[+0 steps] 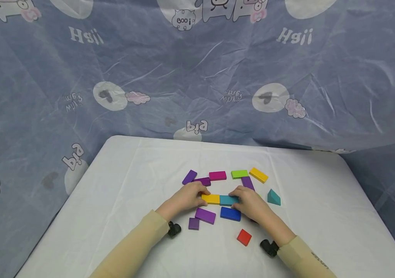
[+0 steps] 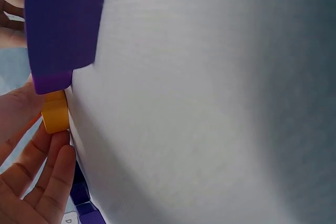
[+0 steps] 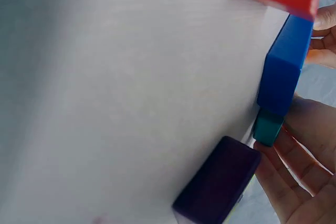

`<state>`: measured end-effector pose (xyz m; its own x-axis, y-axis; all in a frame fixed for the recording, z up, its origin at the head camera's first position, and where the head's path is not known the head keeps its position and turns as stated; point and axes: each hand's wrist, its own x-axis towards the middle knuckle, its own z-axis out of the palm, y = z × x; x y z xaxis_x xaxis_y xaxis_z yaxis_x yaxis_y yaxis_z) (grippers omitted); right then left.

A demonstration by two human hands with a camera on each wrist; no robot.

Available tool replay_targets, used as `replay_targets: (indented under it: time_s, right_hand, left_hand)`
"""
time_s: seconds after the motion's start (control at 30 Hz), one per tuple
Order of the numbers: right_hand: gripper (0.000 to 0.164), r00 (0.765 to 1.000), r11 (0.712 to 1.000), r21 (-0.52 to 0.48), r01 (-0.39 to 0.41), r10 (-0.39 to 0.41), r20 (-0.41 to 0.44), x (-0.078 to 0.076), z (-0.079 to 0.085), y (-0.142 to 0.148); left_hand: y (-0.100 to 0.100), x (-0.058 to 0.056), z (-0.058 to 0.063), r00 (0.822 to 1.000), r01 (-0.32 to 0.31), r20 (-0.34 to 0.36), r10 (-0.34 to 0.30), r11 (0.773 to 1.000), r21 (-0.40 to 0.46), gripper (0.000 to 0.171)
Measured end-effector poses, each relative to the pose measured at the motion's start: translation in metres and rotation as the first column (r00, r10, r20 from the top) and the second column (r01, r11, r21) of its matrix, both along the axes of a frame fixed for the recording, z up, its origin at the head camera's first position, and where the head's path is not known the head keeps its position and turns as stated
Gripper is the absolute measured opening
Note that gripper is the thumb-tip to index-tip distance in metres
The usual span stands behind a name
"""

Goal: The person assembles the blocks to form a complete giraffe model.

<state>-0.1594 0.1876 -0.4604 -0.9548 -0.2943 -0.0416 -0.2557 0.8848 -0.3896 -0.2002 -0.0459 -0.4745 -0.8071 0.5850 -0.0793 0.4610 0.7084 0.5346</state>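
Note:
A yellow block [image 1: 211, 199] and a teal-blue block [image 1: 228, 200] lie end to end on the white table. My left hand [image 1: 187, 197] pinches the yellow block at its left end between thumb and fingers; the left wrist view shows the same yellow block [image 2: 56, 113] in that hand [image 2: 34, 171]. At the other end, my right hand [image 1: 253, 202] pinches the teal-blue block, whose end [image 3: 268, 127] shows between thumb and fingers in the right wrist view. Just nearer to me lie a blue block [image 1: 230, 214] and a purple block [image 1: 205, 216].
Behind the hands lie a magenta block [image 1: 217, 175], a lime block [image 1: 239, 174], a yellow-orange block [image 1: 258, 175] and several purple ones. A teal triangular block [image 1: 273, 197] is at right. Nearer me are a red block [image 1: 244, 237] and a small purple block [image 1: 194, 223].

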Motion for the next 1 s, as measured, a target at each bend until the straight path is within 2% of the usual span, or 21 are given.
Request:
replay_targets:
  time_s: [0.6,1.0]
  right_hand:
    - [0.033,0.998,0.998,-0.056,0.032,-0.029,0.054,-0.0004,-0.0034,0.0032]
    - [0.035,0.999,0.998,-0.054,0.025,-0.023,0.04,0.0026,-0.0035,0.0032]
  left_hand:
    - [-0.001,0.0008,-0.0016,1.0,-0.001,0.01,0.002,1.0,-0.011,0.034]
    - [-0.0019,0.0028,-0.0007,1.0,0.006,-0.003,-0.006,1.0,-0.005,0.034]
